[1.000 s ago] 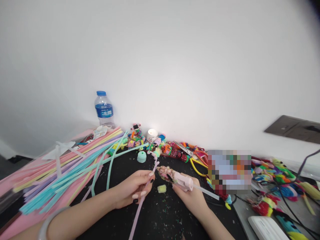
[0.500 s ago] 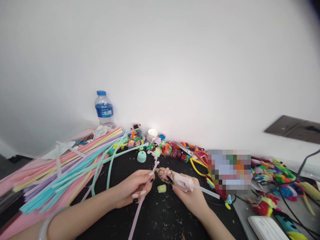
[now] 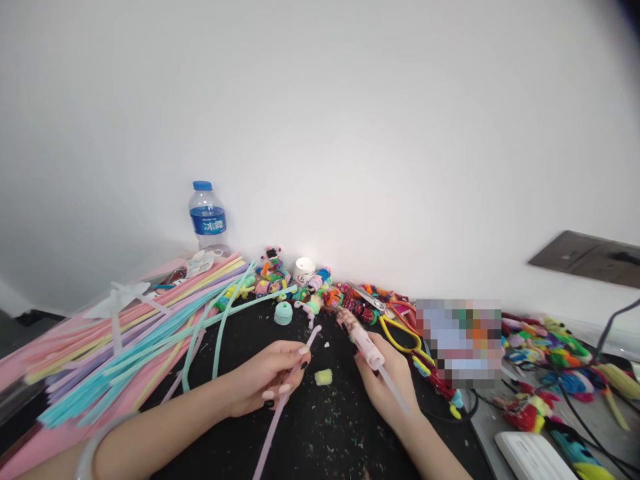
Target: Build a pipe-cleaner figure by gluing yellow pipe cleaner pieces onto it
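My left hand (image 3: 274, 375) pinches a lilac pipe cleaner (image 3: 271, 437) near its upper end, and its long tail hangs toward the front edge. My right hand (image 3: 391, 375) is wrapped round a pink glue gun (image 3: 369, 349), its fuzz-covered nozzle pointing away toward the back. A translucent glue stick (image 3: 394, 389) juts from the gun's rear. Gun and pipe cleaner are apart. Between the hands, a short pale-yellow fuzzy piece (image 3: 323, 377) lies on the black mat (image 3: 330, 433). Farther back sits a mint-green wound coil (image 3: 283, 313), beside a small lilac curled piece (image 3: 305, 311).
Pastel pipe cleaners (image 3: 125, 353) are heaped at left, near a water bottle (image 3: 209, 217). Along the wall are a colourful row of fuzzy figures (image 3: 273, 270), a paper cup (image 3: 305, 269) and scissors (image 3: 400, 333). A white box (image 3: 529, 455) and cables lie at right.
My right hand has drawn the glue gun away from the pipe cleaner's tip, to the right, and turned its nozzle toward the back. My left hand has hardly moved.
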Tool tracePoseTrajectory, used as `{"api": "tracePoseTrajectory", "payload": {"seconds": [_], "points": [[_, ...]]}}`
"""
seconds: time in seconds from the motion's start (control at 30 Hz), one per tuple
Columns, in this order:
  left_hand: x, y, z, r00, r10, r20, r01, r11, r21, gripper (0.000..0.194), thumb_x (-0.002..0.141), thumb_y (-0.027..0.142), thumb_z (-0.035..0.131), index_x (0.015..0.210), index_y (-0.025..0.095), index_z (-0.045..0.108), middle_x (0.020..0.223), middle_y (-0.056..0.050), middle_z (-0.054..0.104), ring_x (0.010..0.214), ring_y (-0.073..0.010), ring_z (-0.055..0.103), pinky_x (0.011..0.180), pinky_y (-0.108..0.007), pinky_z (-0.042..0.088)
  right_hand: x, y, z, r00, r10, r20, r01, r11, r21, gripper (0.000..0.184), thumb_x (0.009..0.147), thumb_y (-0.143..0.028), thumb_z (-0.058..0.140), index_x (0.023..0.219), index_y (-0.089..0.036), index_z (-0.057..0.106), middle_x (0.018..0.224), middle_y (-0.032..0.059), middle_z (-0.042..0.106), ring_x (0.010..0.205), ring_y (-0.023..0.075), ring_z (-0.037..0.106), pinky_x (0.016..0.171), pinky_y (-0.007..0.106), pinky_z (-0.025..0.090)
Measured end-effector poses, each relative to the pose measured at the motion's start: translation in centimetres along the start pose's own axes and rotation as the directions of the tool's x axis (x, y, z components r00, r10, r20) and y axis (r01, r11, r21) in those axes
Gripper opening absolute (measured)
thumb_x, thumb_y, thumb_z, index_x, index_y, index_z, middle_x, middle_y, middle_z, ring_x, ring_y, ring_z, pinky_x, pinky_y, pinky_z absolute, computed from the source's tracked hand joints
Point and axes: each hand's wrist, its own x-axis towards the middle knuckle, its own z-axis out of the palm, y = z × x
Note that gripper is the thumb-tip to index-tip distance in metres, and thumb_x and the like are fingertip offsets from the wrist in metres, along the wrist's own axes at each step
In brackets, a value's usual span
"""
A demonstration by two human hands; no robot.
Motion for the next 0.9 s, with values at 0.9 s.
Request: {"api": "tracePoseTrajectory", "payload": {"seconds": [0.9], "points": [[-0.5,0.1,-0.3,0.909,-0.279,0.309,0.258,0.96,0.108,0.028,0.078,0.038,0.06,0.071,0.012,0.055,0.034,0.004,0.049,0.021,-0.0047,0.028,0.023,-0.015,0.02,-1.7,-4.3,0.5,0.977,-0.158,0.142,0.043,0.801,0.597,0.025,0.091,-0.025,0.041,0.083,-0.019,0.064,0.077,0.0031,0.06,0.072,0.0162,0.054,0.069,0.027,0.04]]}}
